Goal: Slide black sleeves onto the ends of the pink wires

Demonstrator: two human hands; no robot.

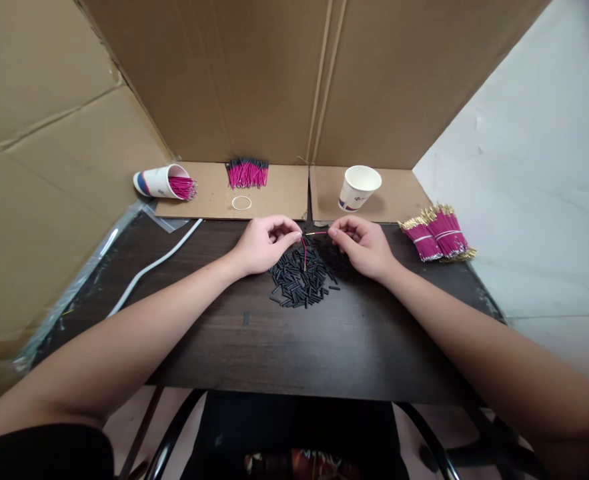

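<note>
Thumb and fingers of my left hand (270, 244) are pinched together at the tips. A short magenta wire (305, 253) hangs down from those fingertips over a pile of small black tubes (297, 280). Opposite, my right hand (361, 245) pinches the end of a second magenta wire (321, 233). Its gold-coloured tip points left and reaches close to the left fingertips. Whether that tip touches anything is too small to tell, and any small black tube between the left fingers is hidden.
Cardboard walls (254, 80) enclose the back. A tipped paper cup (157, 182) spills magenta wires; an upright cup (359, 187) stands right. Black-ended wires (247, 173) lie behind a white ring (241, 203). Banded wire bundles (437, 233) sit right. A grey cable (159, 263) crosses the left.
</note>
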